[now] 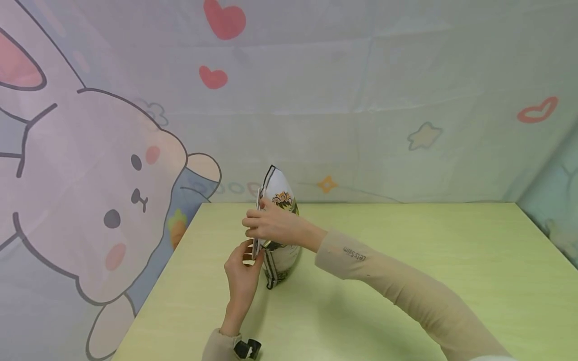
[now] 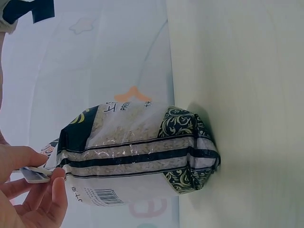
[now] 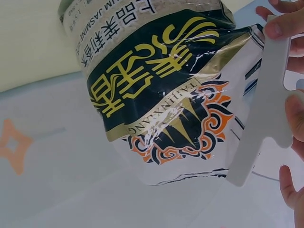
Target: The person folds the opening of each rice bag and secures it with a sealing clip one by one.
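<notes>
A plastic bag of rice [image 1: 286, 258], printed in dark green and gold with an orange-edged emblem, stands on the table. Along its top edge lies a flat white plastic bar [image 3: 273, 85] with a notched side, like a bag clip. My left hand [image 1: 241, 271] pinches the near end of this bar; in the left wrist view, thumb and fingers close around its tip. My right hand [image 1: 280, 224] reaches across the bag and grips the bar farther along, thumb [image 3: 295, 114] pressed on the notched side. The bag's striped side fold [image 2: 123, 156] faces the left wrist camera.
The pale yellow-green table [image 1: 406, 265] extends to the right of the bag. Behind it hangs a cloth backdrop [image 1: 338, 100] printed with a rabbit, hearts and stars. A dark band [image 1: 247, 349] sits on the left wrist.
</notes>
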Demonstrator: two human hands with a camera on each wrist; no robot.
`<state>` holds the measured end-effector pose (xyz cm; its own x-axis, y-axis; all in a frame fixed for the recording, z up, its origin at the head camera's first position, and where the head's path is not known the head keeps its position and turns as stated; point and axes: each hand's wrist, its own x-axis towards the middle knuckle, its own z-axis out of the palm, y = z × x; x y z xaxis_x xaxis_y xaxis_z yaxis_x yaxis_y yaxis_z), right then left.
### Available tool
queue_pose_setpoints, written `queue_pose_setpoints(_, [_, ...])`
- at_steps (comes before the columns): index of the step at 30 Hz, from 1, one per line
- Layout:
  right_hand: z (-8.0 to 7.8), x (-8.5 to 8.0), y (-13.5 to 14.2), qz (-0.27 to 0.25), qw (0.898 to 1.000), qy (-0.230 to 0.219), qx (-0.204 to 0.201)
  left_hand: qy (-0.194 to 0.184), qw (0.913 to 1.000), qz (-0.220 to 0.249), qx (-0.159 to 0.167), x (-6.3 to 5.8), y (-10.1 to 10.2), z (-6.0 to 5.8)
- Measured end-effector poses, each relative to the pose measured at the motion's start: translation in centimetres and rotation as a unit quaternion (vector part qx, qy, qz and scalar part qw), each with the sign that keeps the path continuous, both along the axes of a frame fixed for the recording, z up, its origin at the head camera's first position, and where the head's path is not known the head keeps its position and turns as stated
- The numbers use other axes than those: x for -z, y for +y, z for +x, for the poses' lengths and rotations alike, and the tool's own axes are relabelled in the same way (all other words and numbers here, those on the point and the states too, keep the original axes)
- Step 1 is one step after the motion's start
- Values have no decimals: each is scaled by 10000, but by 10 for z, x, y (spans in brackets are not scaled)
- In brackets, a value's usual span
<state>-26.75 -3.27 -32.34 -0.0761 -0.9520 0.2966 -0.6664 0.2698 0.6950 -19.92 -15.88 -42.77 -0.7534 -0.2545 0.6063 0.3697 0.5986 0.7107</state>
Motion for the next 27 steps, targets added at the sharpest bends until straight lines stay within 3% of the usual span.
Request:
queue_pose_setpoints(12, [-4,-2,5,-84,9994,-342,-37,93,9997,-208,-14,-1,-1,-1])
queue_pose_setpoints(19, [-14,0,6,-328,9980,-436,310,136,9991,-372,-141,-1,-2,0])
queue_pose_setpoints(27, [-25,-2,10,-552,9889,-1129,791,-8,9978,-564,-348,-2,-1,1])
